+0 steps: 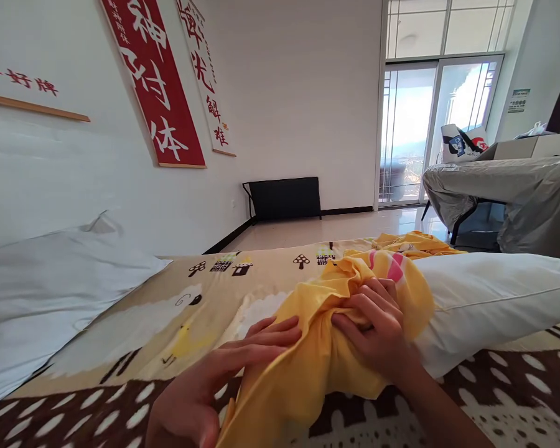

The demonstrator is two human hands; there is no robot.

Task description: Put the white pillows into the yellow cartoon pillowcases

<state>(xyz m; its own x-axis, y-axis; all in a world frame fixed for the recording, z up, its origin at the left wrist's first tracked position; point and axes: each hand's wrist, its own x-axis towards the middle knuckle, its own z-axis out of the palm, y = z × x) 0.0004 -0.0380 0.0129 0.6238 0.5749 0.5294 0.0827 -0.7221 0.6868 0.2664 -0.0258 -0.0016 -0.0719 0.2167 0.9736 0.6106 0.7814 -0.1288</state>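
Head view, left to right: a white fabric pillow (65,280) lies on a beige cartoon-print sheet (261,270); the left hand (233,373) rests extended fingers on a soft yellow fabric cloth (303,361) between the pillows, any grip beneath being hidden; the right hand (380,330) pinches its bunched folds; a second white pillow (499,292) reaches beneath the cloth. Should that pinch loosen, the gathered folds could slip or twist. The cloth looks thin, deeply creased, with pink-and-white markings.
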